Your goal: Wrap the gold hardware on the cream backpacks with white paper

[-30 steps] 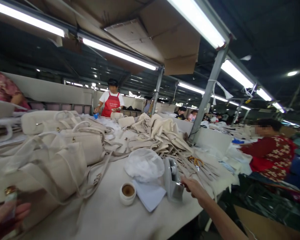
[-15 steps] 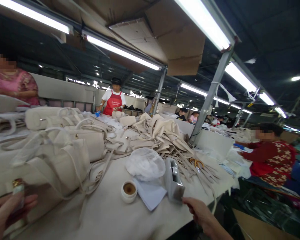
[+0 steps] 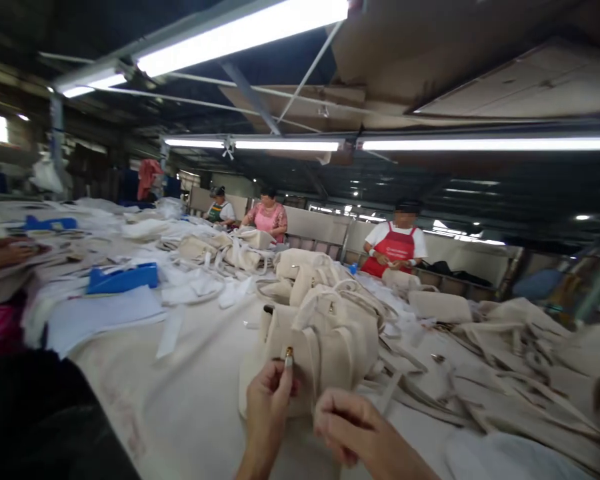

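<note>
My left hand (image 3: 270, 403) is closed, thumb and fingers pinching a small gold metal fitting with a whitish tab (image 3: 289, 359). It is in front of a cream handbag (image 3: 347, 337); whether the fitting is joined to the bag I cannot tell. To its right, my right hand (image 3: 350, 427) has its fingers curled in a pinch close to the bag's lower front. Anything between those fingertips is too small or blurred to make out. Pale straps loop over the bag.
Blue tape dispensers (image 3: 123, 278) and white sheets (image 3: 105, 317) lie left on the cloth-covered table (image 3: 145, 387). More cream bags (image 3: 440, 305) and straps spread to the right. A person in a red apron (image 3: 397, 247) and others work across the table; a co-worker's hand (image 3: 10, 253) shows far left.
My view has swung left; the grey tape dispenser and white jar are out of view. My right hand has left the dispenser and come beside my left hand, which still pinches the gold fitting.
</note>
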`<state>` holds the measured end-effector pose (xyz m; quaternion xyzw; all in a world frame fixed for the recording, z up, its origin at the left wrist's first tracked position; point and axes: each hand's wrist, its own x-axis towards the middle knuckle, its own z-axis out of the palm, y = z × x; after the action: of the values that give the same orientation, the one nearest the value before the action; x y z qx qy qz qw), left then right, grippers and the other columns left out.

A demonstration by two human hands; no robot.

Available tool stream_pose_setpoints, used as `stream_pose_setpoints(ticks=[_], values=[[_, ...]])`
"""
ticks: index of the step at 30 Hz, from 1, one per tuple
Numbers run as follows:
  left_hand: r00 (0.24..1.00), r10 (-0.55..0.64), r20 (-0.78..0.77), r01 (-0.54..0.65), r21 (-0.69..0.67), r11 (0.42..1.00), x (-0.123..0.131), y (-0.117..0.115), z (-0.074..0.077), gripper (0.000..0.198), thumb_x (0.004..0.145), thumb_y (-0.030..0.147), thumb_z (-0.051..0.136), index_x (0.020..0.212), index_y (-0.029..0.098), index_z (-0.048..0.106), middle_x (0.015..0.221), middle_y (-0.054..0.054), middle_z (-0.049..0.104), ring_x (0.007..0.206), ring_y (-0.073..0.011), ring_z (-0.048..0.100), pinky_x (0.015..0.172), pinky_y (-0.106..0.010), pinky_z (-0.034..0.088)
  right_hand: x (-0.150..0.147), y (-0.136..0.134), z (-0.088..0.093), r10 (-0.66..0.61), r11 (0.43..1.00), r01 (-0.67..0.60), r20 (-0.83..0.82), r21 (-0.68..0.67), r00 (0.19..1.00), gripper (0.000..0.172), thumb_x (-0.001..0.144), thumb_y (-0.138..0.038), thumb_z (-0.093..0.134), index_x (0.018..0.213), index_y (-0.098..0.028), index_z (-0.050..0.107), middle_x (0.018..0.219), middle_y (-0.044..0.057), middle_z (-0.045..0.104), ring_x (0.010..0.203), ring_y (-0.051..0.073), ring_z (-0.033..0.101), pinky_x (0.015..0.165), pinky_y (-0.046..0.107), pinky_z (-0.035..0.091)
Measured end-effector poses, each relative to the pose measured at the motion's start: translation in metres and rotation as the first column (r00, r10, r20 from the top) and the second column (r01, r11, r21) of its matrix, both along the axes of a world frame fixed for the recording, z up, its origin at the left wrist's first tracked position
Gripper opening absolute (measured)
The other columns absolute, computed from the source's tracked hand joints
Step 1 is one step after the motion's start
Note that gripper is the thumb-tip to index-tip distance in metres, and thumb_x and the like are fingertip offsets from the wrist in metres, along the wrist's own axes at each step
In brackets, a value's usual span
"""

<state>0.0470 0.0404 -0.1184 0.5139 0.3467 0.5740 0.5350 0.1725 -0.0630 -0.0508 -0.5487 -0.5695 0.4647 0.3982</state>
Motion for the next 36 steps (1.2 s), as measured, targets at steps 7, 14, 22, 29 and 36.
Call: stream_pose_setpoints(ticks=[7,14,22,29,36], values=[[0.999,0.010,-0.052,-0.005,0.091,0.996,0.000,-0.001,-0.017,0.047,0.083,0.061,0.059,0.070,0.016,0.067,0.060,-0.001,0.058,0.060,-0.0143,0.050,0.056,-0.022,0.037,-0.014,0.075,0.015,-0.017,0.986,-0.026,0.252,0.167,0.968,0.029,0.079,-0.042,0.055,0.060,-0.021,0.048,0.049,-0.006,0.040,0.050,0.010,0.032,0.051,0.025,0.025],[0.996,0.057,-0.071,-0.050,0.094,0.994,0.003,-0.006,-0.018,0.037,0.088,0.048,0.053,0.074,0.016,0.068,0.061,-0.001,0.057,0.060,-0.0140,0.049,0.057,-0.022,0.035,-0.012,0.081,0.005,-0.144,0.966,0.043,0.391,0.256,0.909,0.025,0.079,-0.032,0.051,0.056,-0.020,0.049,0.053,-0.004,0.046,0.056,0.012,0.041,0.055,0.026,0.031],[0.994,0.060,-0.095,-0.049,0.117,0.992,0.000,-0.010,-0.015,0.034,0.090,0.043,0.051,0.073,0.017,0.066,0.062,-0.001,0.058,0.060,-0.0142,0.050,0.057,-0.022,0.036,-0.013,0.084,0.002,-0.268,0.944,0.127,0.489,0.303,0.830,0.028,0.077,-0.034,0.056,0.054,-0.019,0.055,0.054,-0.002,0.052,0.058,0.013,0.047,0.055,0.025,0.031],[0.962,0.225,-0.153,-0.186,0.235,0.954,-0.005,-0.021,-0.011,0.034,0.090,0.036,0.053,0.119,0.021,0.064,0.065,-0.003,0.069,0.059,-0.0195,0.062,0.061,-0.026,0.044,-0.013,0.081,0.005,-0.254,0.952,0.139,0.449,0.273,0.857,0.027,0.075,-0.033,0.055,0.052,-0.019,0.051,0.051,-0.003,0.043,0.055,0.012,0.039,0.052,0.026,0.028],[0.957,0.269,-0.105,-0.214,0.367,0.905,-0.008,-0.020,-0.013,0.032,0.090,0.038,0.054,0.110,0.026,0.076,0.101,-0.014,0.076,0.095,-0.0286,0.070,0.088,-0.032,0.052,-0.008,0.081,-0.002,-0.247,0.940,0.123,0.387,0.317,0.888,0.017,0.070,-0.024,0.054,0.054,-0.019,0.057,0.054,-0.002,0.051,0.058,0.014,0.043,0.053,0.025,0.028]])
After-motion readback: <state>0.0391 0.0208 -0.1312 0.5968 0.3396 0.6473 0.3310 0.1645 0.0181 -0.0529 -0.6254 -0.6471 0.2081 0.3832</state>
